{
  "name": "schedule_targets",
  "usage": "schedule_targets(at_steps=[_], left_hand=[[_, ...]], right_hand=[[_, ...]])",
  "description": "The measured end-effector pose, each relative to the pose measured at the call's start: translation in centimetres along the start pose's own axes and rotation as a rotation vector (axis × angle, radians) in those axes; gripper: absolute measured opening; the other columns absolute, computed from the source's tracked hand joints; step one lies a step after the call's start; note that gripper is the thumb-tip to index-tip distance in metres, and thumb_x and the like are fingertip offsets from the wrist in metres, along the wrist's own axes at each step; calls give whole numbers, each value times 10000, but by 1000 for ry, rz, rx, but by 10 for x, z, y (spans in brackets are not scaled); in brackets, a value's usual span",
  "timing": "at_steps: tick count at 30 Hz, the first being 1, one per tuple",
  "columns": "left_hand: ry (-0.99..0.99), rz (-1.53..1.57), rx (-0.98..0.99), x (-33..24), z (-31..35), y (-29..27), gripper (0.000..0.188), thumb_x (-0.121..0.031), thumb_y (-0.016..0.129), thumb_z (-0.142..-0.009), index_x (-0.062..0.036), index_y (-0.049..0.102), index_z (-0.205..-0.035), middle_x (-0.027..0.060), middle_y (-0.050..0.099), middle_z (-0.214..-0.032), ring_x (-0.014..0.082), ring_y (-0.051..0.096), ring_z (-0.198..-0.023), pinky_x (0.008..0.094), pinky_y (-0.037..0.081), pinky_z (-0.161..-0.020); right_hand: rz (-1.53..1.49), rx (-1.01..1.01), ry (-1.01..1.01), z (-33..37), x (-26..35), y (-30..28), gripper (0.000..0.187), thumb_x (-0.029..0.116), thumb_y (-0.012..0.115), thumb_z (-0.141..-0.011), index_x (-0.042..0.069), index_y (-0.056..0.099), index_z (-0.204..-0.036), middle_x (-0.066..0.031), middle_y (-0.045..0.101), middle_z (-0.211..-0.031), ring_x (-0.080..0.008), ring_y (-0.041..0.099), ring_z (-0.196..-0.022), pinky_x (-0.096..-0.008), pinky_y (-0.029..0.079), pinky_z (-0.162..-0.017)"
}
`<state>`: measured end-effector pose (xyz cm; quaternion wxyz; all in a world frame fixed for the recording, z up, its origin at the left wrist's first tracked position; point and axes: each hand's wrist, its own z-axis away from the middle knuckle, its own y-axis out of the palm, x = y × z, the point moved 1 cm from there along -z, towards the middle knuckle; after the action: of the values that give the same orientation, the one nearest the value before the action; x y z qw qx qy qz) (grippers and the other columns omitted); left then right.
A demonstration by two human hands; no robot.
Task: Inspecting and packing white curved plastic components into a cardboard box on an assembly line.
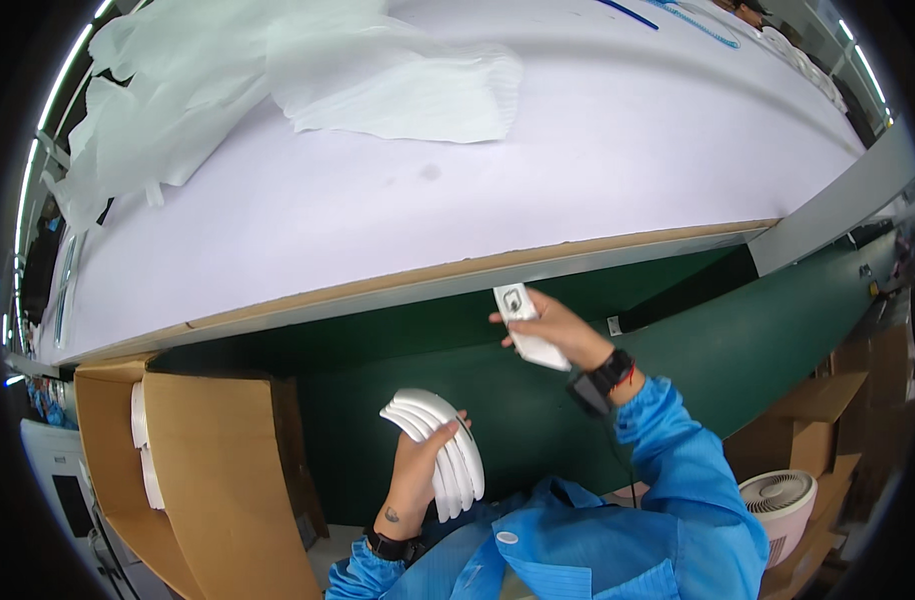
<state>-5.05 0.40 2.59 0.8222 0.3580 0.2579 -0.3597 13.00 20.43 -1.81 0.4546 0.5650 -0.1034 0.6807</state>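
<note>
A fanned stack of several curved white plastic parts point(463, 462) is gripped in my left hand point(414, 470), the thumb lying across them. My right hand point(570, 335) pinches a single flat white plastic part point(540, 348), which has an opening or recess near its far end. This part is held in front of the table edge, to the right of the stack and apart from it. Both hands are in the air above the green floor.
A white-topped table point(428, 210) spans the far side, with crumpled pale sheets point(398, 90) at its left. An open cardboard box point(218, 470) holding white parts point(148, 460) stands left. A round fan point(781, 492) and cardboard boxes point(818, 400) are at the right.
</note>
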Motion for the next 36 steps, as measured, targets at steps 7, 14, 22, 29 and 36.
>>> schedule_targets(at_steps=[7,14,22,29,36], left_hand=[[50,73,93,-27,12,31,353,-83,603,-844,50,486,-1149,180,616,-1081,234,615,-962,349,513,-805],[73,16,96,-17,17,43,301,-64,612,-841,35,537,-1114,129,627,-1056,189,611,-948,302,485,-809],[169,-175,49,-2,10,46,287,-58,617,-829,20,553,-1097,86,617,-994,165,605,-893,288,480,-763],[187,-139,46,-2,13,29,308,-37,617,-841,27,529,-1129,81,604,-1038,162,589,-933,284,465,-797],[-30,-83,287,-3,12,18,456,-45,610,-801,36,452,-1221,150,583,-1083,241,606,-969,335,496,-829]], right_hand=[[-610,97,98,46,-39,60,484,424,309,-998,91,395,-1339,-119,525,-1265,-218,587,-1008,-373,512,-855],[-552,62,0,74,-29,81,612,501,260,-982,52,319,-1394,-122,481,-1316,-212,521,-1120,-388,406,-1002],[-267,-7,-211,99,-53,114,599,352,314,-1006,-15,156,-1452,-157,204,-1499,-239,206,-1384,-339,155,-1133],[379,-91,-310,114,-50,126,604,307,283,-1013,-42,62,-1453,-198,34,-1535,-275,5,-1429,-357,40,-1144],[-132,-170,-206,110,-50,107,521,382,406,-988,-52,450,-1274,-89,563,-1170,-137,529,-1032,-252,427,-894]])
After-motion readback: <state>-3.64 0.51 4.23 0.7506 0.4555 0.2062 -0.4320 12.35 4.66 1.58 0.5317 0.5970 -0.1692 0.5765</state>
